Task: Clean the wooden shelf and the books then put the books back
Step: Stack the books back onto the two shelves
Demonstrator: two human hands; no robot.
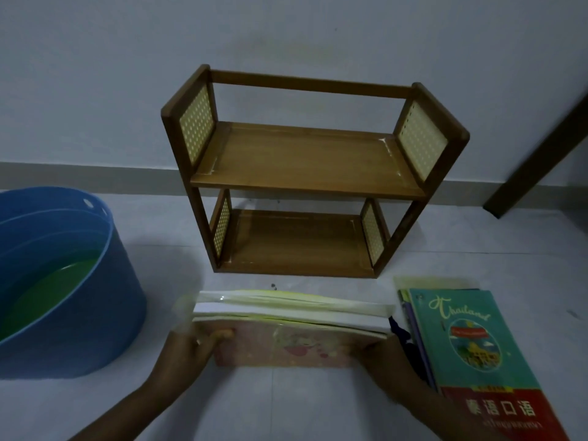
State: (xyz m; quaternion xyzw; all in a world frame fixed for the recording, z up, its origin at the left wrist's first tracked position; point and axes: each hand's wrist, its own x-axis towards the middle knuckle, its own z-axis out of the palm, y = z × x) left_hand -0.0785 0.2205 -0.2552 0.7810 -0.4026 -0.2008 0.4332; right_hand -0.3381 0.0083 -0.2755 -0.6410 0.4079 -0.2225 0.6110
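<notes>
While both hands clamp a bundle of books [291,316] at lower centre, the wooden shelf [305,173] stands behind it.
Left hand [187,353] and right hand [386,361] apparently curl round the ends; more books [471,351] lie lower right, blue tub [63,281] left.

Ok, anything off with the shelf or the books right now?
Nothing is damaged or spilled. The wooden shelf stands upright, both tiers bare. Both hands, left hand and right hand, grip a stack of books; the second pile lies slightly fanned.
</notes>
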